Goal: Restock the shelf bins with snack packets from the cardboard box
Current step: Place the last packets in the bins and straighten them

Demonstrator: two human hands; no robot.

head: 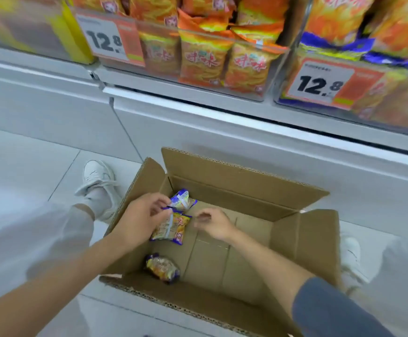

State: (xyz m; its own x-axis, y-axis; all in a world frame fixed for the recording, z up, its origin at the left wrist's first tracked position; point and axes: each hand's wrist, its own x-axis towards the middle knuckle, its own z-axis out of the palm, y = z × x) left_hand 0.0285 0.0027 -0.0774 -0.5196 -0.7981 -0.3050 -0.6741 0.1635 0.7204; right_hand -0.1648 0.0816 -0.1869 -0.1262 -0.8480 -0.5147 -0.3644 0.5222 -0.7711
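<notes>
Cardboard box (237, 177) stands on the pale tiled floor (27, 161) directly below the shelf front, all four flaps folded outward. Three purple-edged snack packets lie towards its left side and the remainder of the base is bare cardboard.

Left hand (142, 220) is inside the box near the left wall, with thumb and fingers pinched on the upper purple edge of one snack packet (171, 229). This packet hangs slightly tilted below the hand. Whether its lower end touches the base cannot be determined.

A second packet (183, 199) lies in the far left corner, just beyond the left fingertips. A third packet (162, 267) lies against the near left wall, apart from both hands.

Right hand (213, 223) is over the middle of the box, just right of the held packet. It is motion-blurred, the fingers loosely curled and nothing in them. A grey sleeve (331, 310) covers that arm above the elbow.

On the shelf, a clear middle bin (222, 90) is packed with orange packets (203, 59). The clear bin to its right (285, 100) holds purple-edged packets (331, 42). Each carries a price tag reading 12.8, left tag (108, 42) and right tag (319, 85).

A white shoe (98, 183) stands left of the box and another (351, 259) right of it
</notes>
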